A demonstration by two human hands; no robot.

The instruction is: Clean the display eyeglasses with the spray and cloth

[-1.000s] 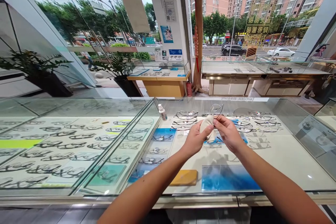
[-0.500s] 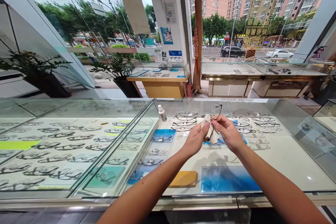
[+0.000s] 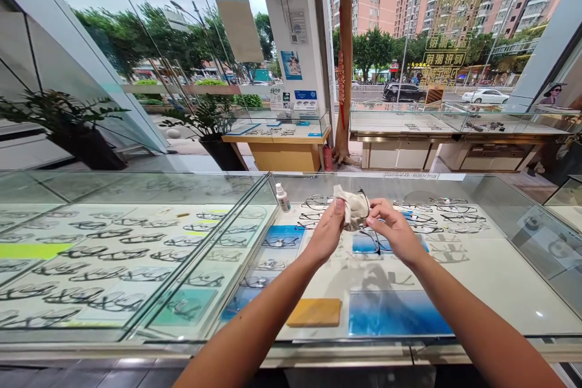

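Observation:
My left hand (image 3: pixel 331 224) is closed on a cream cleaning cloth (image 3: pixel 352 207), thumb on top. The cloth wraps around part of a pair of dark-framed eyeglasses (image 3: pixel 377 242). Pinched between the fingers of my right hand (image 3: pixel 391 227), the glasses hang in the air with one part dangling below that hand. Both hands are over the glass display counter, close together. Which lens lies under the cloth is hidden.
A small white bottle (image 3: pixel 282 197) stands on the counter left of my hands. An orange-brown case (image 3: pixel 313 313) and a blue mat (image 3: pixel 395 313) lie nearer me. Rows of eyeglasses (image 3: pixel 122 274) fill the left display case. Another display table (image 3: pixel 285 154) stands beyond.
My left hand has moved slightly left and up with the cloth. The glasses have turned: the lens that stood above my hands is lower, and a part now hangs below my right hand.

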